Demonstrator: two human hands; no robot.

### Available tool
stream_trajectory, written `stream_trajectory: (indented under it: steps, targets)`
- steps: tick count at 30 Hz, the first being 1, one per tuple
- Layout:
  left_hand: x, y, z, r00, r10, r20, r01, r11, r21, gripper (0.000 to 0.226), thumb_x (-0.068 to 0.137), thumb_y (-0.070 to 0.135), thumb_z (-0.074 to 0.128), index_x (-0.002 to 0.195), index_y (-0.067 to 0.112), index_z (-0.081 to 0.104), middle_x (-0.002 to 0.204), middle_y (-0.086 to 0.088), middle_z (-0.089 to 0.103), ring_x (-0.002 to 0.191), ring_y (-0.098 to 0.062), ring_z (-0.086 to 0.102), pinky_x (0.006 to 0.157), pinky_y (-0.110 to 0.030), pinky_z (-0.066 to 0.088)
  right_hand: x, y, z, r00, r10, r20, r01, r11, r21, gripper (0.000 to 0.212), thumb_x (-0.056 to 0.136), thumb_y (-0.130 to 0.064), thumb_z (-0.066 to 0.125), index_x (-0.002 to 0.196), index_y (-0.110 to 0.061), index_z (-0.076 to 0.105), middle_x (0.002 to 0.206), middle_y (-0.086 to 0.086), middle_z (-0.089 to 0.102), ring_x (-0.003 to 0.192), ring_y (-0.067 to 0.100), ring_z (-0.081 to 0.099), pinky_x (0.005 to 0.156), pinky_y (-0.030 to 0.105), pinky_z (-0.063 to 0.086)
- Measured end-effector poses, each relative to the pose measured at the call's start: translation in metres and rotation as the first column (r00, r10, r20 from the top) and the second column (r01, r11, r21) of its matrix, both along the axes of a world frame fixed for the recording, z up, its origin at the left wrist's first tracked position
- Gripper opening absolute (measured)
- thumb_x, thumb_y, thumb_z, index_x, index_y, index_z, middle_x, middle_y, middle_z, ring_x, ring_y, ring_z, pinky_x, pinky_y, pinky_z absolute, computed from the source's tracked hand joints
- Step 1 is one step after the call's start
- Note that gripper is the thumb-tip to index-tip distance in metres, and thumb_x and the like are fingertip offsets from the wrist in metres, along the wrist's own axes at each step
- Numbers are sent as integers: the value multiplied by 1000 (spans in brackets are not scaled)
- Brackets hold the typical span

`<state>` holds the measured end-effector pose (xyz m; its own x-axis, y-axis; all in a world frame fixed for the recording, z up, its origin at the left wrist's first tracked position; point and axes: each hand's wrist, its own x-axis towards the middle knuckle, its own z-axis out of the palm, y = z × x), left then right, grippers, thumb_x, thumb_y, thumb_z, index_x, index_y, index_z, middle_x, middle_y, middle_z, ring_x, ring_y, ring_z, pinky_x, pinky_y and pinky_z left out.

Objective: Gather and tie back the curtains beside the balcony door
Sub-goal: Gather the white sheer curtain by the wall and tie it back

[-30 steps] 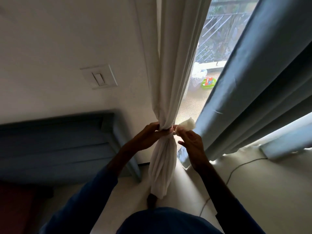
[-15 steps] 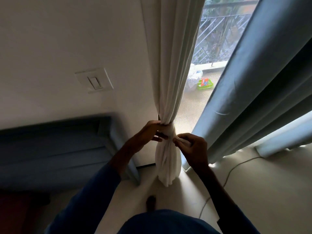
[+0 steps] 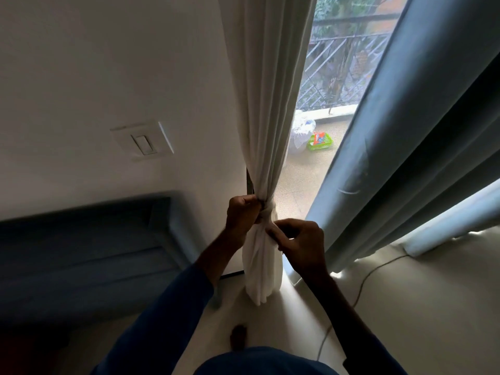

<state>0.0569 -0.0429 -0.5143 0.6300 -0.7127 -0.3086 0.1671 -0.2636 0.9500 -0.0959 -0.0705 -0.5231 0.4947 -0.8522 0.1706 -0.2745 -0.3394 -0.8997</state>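
My left hand [image 3: 242, 216] curls against the cinched waist of the white curtain [image 3: 265, 104], its fingertips buried behind the cloth where I cannot see them. My right hand [image 3: 300, 242] pinches a white fold there. I cannot tell whether that fold is a separate tie or the curtain itself. The white curtain's top runs off the upper edge, and the blue curtain [image 3: 405, 131] runs off the top and right. The blue furniture [image 3: 81, 253] at left is blurred and cut by the edge. What lies in the green basket [image 3: 320, 142] outside is too small to read. The cord [image 3: 359, 290] vanishes under my right arm, and my foot [image 3: 238, 338] is half hidden by my clothes.
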Motion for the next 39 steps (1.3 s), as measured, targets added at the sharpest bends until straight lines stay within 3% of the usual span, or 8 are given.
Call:
stream_trajectory:
  steps: [5, 9, 14, 19, 22, 27, 32, 39]
  targets:
    - [-4, 6, -5, 962, -173, -210, 136, 974, -181, 25, 94, -1, 53, 114, -6, 67, 96, -19, 70, 87, -28, 69, 72, -29, 57, 12, -7, 24, 971, -38, 234, -32, 958, 286, 10, 83, -17, 82, 89, -10, 80, 75, 8, 76, 70, 31, 74, 71, 48, 62]
    - [-8, 8, -4, 939, -209, -274, 143, 960, -241, 24, 97, 6, 51, 108, 8, 71, 98, -10, 74, 90, -21, 71, 77, -27, 56, 20, -9, 22, 960, -94, 265, 9, 953, 304, 15, 83, -13, 81, 98, -12, 81, 83, 4, 78, 81, 25, 76, 81, 42, 62]
    - [-10, 5, -2, 953, -151, -263, 92, 971, -221, 28, 97, 4, 47, 116, 0, 68, 108, -20, 71, 98, -26, 70, 78, -26, 56, 29, -5, 13, 995, -99, 27, 103, 981, -164, 24, 88, -10, 71, 108, -19, 78, 86, -2, 71, 78, 9, 66, 69, 12, 48]
    - [-9, -1, -14, 994, 1, -108, -20, 985, -173, 15, 93, 8, 61, 96, 5, 75, 97, -22, 72, 95, -39, 69, 83, -45, 60, 31, -6, 19, 863, -162, -478, -110, 864, -491, 14, 87, -18, 61, 97, -19, 71, 80, 2, 68, 81, 26, 60, 60, 32, 49]
    - [-11, -7, -15, 996, 93, 4, -92, 989, -114, 9, 83, 13, 68, 81, 11, 77, 74, -10, 72, 72, -29, 68, 78, -48, 60, 38, -7, 32, 781, -138, -609, -258, 817, -516, 11, 74, -12, 66, 85, -15, 67, 76, 4, 71, 73, 31, 67, 58, 31, 44]
    - [-15, -9, -13, 992, 127, 20, -124, 985, -124, 15, 73, 18, 62, 60, 17, 70, 58, 2, 61, 65, -21, 57, 66, -37, 49, 50, -27, 61, 624, -40, -781, -425, 821, -381, 29, 88, -24, 61, 116, -14, 62, 109, 10, 69, 99, 35, 67, 70, 31, 36]
    - [-6, -4, -16, 994, 91, 54, -86, 991, -99, 12, 79, 13, 64, 75, 10, 74, 75, -18, 71, 73, -41, 67, 71, -53, 58, 48, -43, 53, 713, 57, -699, -373, 875, -309, 28, 85, -19, 65, 109, -30, 73, 105, 4, 69, 105, 32, 62, 74, 34, 45]
    - [0, 5, -8, 995, 86, -59, -91, 992, -88, 15, 87, 2, 61, 89, 5, 76, 94, -29, 69, 86, -39, 68, 83, -50, 57, 39, -32, 32, 954, -4, -301, -111, 925, -364, 11, 84, -23, 75, 90, -30, 78, 83, -8, 74, 73, 14, 68, 64, 33, 55]
